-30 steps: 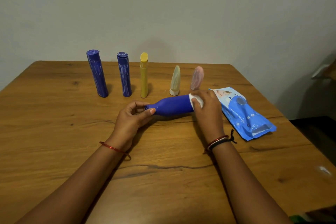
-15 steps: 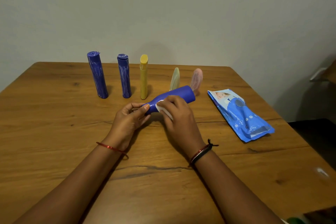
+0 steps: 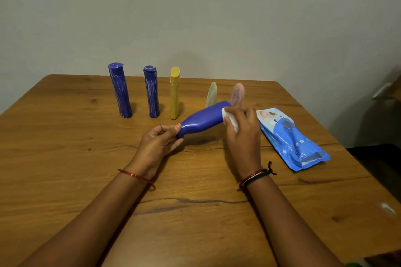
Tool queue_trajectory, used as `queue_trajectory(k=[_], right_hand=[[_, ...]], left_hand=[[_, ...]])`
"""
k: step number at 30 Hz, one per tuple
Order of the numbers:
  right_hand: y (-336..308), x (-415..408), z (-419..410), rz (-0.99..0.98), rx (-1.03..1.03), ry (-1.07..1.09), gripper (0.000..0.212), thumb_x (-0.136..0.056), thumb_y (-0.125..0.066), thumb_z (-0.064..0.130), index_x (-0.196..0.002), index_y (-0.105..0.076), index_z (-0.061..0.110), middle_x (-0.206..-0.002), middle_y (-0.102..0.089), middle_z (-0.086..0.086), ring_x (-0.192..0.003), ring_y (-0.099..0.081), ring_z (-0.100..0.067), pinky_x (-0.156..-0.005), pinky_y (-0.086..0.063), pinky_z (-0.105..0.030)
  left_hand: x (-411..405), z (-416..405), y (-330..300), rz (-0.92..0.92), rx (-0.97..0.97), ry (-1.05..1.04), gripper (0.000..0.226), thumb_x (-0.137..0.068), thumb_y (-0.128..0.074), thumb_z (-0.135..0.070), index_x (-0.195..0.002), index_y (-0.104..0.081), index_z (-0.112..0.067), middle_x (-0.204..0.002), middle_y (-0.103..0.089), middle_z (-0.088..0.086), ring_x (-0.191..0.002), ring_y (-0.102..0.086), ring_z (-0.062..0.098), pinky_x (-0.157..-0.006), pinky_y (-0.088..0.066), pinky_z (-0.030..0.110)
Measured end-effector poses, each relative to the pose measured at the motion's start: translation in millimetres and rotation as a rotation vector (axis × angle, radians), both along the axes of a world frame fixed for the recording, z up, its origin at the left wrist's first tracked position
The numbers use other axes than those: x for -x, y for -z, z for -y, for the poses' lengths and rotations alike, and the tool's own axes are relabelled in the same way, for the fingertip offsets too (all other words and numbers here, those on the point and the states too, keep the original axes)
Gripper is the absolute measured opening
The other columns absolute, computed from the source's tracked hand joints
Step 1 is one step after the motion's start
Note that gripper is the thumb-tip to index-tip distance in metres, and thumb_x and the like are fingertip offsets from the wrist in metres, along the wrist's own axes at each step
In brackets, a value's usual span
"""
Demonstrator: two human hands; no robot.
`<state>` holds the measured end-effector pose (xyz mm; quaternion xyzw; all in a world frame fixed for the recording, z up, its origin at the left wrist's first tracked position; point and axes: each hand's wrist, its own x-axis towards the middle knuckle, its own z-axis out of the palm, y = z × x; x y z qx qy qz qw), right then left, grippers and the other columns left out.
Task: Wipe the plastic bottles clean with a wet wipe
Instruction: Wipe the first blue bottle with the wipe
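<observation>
Five upright bottles (image 3: 152,91) line the far desk (image 3: 65,158); a wipes pack (image 3: 290,138) blocks the right; near and left lie open.

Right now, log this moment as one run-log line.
left hand grips blue bottle neck | right hand presses wet wipe on bottle's base end | wipes pack on table

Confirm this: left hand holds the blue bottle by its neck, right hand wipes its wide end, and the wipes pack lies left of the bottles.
Wrong on the pack. The head view shows the wipes pack lying right of the bottles, beside the right hand. The left hand and blue bottle are as stated.
</observation>
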<state>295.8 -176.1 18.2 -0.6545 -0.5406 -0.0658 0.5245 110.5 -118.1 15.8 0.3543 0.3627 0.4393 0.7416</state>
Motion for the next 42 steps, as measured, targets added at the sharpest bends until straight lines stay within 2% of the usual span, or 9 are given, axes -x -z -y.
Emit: queue_trajectory(k=[3, 5, 10, 20, 28, 32, 35, 39, 42], right_hand=[[3.0, 27.9, -0.6, 0.123, 0.005, -0.091, 0.022, -0.091, -0.054, 0.011, -0.112, -0.061, 0.016, -0.114, -0.051, -0.001, -0.105, -0.046, -0.005, -0.087, -0.038, -0.012], [4.8, 43.9, -0.8, 0.225, 0.027, -0.171, 0.025, -0.090, -0.055, 0.011, -0.114, -0.061, 0.014, -0.115, -0.053, -0.005, -0.107, -0.048, -0.010, -0.089, -0.037, -0.013], [9.8, 56.9, -1.0, 0.466, 0.060, -0.285, 0.038, -0.084, -0.064, 0.006, -0.121, -0.058, 0.011, -0.119, -0.054, -0.011, -0.110, -0.051, -0.020, -0.091, -0.043, -0.024], [0.1, 29.7, -3.7, 0.264, -0.086, -0.048, 0.028, -0.087, -0.058, 0.007, -0.113, -0.058, 0.015, -0.114, -0.048, -0.002, -0.103, -0.050, -0.014, -0.083, -0.049, -0.027], [11.8, 51.2, 1.4, 0.522, 0.017, -0.354, 0.031, -0.085, -0.058, 0.008, -0.116, -0.056, 0.013, -0.117, -0.047, -0.007, -0.104, -0.049, -0.018, -0.088, -0.045, -0.026], [5.7, 33.2, 0.1, 0.429, 0.042, -0.245, 0.034, -0.083, -0.062, 0.005, -0.115, -0.058, 0.015, -0.119, -0.048, -0.004, -0.107, -0.048, -0.015, -0.089, -0.046, -0.024], [-1.7, 15.3, 0.1, 0.242, -0.014, -0.147, 0.026, -0.089, -0.056, 0.010, -0.114, -0.059, 0.017, -0.118, -0.047, 0.001, -0.107, -0.048, -0.010, -0.087, -0.043, -0.018], [-7.0, -11.3, -0.6, 0.069, -0.080, -0.016, 0.022, -0.091, -0.057, 0.008, -0.111, -0.059, 0.016, -0.112, -0.044, 0.008, -0.101, -0.042, 0.002, -0.081, -0.037, -0.005], [-7.7, -20.3, -0.8, 0.033, -0.084, 0.055, 0.022, -0.089, -0.059, 0.006, -0.111, -0.061, 0.010, -0.108, -0.046, 0.002, -0.095, -0.040, 0.003, -0.076, -0.031, 0.004]], left_hand=[[-0.8, 0.0, 0.1, 0.026, 0.030, 0.031, 0.015, -0.079, -0.066, -0.018, -0.086, -0.059, -0.007, -0.093, -0.069, 0.010, -0.079, -0.069, 0.012, -0.076, -0.057, 0.023], [-1.1, -0.3, -0.3, 0.056, 0.050, 0.052, 0.021, -0.082, -0.065, -0.022, -0.095, -0.061, -0.006, -0.091, -0.070, 0.009, -0.076, -0.070, 0.010, -0.078, -0.057, 0.023], [-0.2, 0.4, -3.8, 0.028, 0.055, 0.098, 0.033, -0.084, -0.063, -0.031, -0.107, -0.067, -0.007, -0.083, -0.071, 0.005, -0.067, -0.069, 0.007, -0.057, -0.055, 0.016], [3.2, 0.3, -5.7, -0.018, 0.134, 0.158, 0.060, -0.063, -0.073, -0.039, -0.108, -0.059, -0.002, -0.067, -0.070, 0.007, -0.059, -0.069, 0.010, -0.049, -0.054, 0.016], [0.4, -4.2, -0.8, -0.015, 0.110, 0.135, 0.034, -0.069, -0.070, -0.039, -0.087, -0.066, -0.009, -0.058, -0.065, -0.001, -0.049, -0.062, 0.004, -0.046, -0.050, 0.013], [3.6, -4.5, -2.2, -0.015, 0.140, 0.188, 0.046, -0.068, -0.071, -0.036, -0.100, -0.062, -0.003, -0.067, -0.069, 0.009, -0.050, -0.063, 0.006, -0.046, -0.051, 0.013], [8.4, -5.2, -3.4, -0.007, 0.173, 0.240, 0.054, -0.069, -0.071, -0.032, -0.110, -0.057, -0.001, -0.071, -0.070, 0.012, -0.051, -0.064, 0.007, -0.047, -0.052, 0.014], [9.8, -5.4, -5.1, -0.061, 0.163, 0.291, 0.053, -0.069, -0.071, -0.032, -0.110, -0.058, 0.000, -0.073, -0.070, 0.012, -0.052, -0.064, 0.008, -0.049, -0.053, 0.014], [9.4, -4.9, -5.3, -0.086, 0.149, 0.305, 0.052, -0.069, -0.071, -0.032, -0.109, -0.059, -0.002, -0.075, -0.070, 0.012, -0.055, -0.065, 0.009, -0.051, -0.054, 0.014]])
